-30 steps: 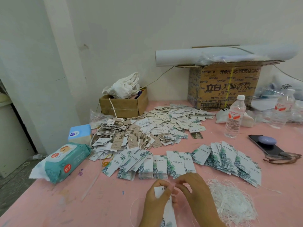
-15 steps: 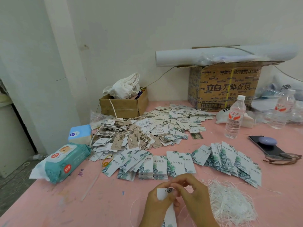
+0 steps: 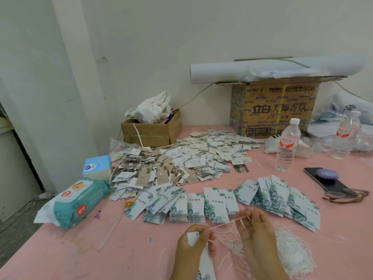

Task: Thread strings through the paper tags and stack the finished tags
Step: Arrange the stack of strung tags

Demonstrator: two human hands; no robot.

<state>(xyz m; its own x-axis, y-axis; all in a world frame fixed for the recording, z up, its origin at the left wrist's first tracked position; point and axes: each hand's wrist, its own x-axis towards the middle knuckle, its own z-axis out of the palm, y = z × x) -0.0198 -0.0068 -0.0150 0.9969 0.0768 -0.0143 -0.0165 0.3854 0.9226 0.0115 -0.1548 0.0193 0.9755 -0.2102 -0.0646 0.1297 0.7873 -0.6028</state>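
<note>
At the table's front edge my left hand [image 3: 193, 247] grips a white paper tag [image 3: 205, 261] with a green leaf print near its top. A pale string [image 3: 226, 223] runs taut from the tag's top up to my right hand [image 3: 256, 233], which pinches its end between thumb and fingers. A loose heap of white strings [image 3: 290, 251] lies just right of my hands. Rows of leaf-print tags [image 3: 214, 207] lie fanned across the pink table [image 3: 101, 259] beyond my hands.
A big pile of mixed tags [image 3: 181, 162] spreads further back, some with strings. Wet wipes pack [image 3: 80, 201] and tissue box [image 3: 96, 166] sit left. Two cardboard boxes [image 3: 276, 106], water bottles [image 3: 287, 146], a phone [image 3: 327, 180] and glasses [image 3: 347, 195] stand behind and right.
My hands were together at the tag's top. Now my right hand has moved up and to the right, drawing the string out taut from the tag.
</note>
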